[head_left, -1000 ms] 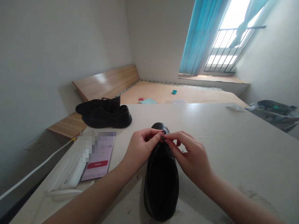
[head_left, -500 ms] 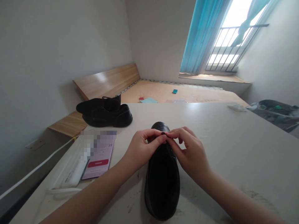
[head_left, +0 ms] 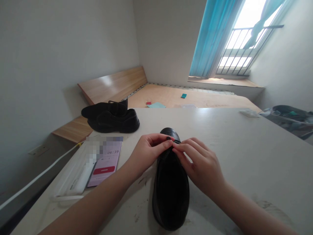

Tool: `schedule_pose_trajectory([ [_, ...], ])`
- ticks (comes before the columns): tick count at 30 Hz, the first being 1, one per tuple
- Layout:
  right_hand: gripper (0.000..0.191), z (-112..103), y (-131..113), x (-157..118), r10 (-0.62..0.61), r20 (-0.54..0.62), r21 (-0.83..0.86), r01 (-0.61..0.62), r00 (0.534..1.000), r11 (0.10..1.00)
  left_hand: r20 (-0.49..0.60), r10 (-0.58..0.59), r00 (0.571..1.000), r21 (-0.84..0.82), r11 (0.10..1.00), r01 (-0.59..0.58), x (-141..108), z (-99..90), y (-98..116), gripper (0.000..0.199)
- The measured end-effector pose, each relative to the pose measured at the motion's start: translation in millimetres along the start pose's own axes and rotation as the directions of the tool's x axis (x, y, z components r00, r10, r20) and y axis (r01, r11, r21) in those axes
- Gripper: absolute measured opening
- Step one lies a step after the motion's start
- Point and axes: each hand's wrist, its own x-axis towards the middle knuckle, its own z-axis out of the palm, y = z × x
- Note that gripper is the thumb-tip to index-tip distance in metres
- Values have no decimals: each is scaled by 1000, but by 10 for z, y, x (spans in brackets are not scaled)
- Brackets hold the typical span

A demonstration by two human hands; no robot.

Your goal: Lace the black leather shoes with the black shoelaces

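Observation:
A black leather shoe (head_left: 171, 192) stands on the table in front of me, its toe pointing away and its opening towards me. Over its lacing area both hands meet, fingertips nearly touching. My left hand (head_left: 149, 151) pinches a black shoelace (head_left: 176, 141) between thumb and fingers, with a small dark bit showing at the fingertips. From the other side, my right hand (head_left: 199, 160) is closed in a pinch at the same lace. The fingers hide most of the lacing.
A pair of black lace-up shoes (head_left: 113, 120) sits at the table's back left. Nearer lie a lit phone (head_left: 105, 166) and a clear plastic case (head_left: 66, 179) beside a white cable (head_left: 49, 173). A small clear packet (head_left: 249, 113) rests at the far right edge. Beyond is a bed (head_left: 207, 98).
My right hand's fingers have shifted slightly down and curled closer together at the lace. More of the lace now shows between the hands. The shoe stays nearly in place.

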Motion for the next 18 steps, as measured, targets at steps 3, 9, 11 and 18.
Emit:
schedule_pose_trajectory([
  [3, 8, -10, 11, 20, 128, 56, 114, -133, 990, 985, 23, 15, 1000, 22, 1000, -15, 9, -14, -10, 22],
  [9, 15, 46, 24, 87, 359, 118, 194, -376, 926, 906, 99, 109, 989, 265, 955, -132, 0, -42, 8, 19],
  [11, 13, 66, 31, 84, 387, 144, 182, -409, 911, 894, 114, 202, 973, 385, 894, -231, -9, -55, 21, 15],
  [18, 11, 91, 65, 36, 342, 137, 194, -363, 930, 911, 274, 520, 809, 539, 613, -577, -33, -87, 36, 14],
])
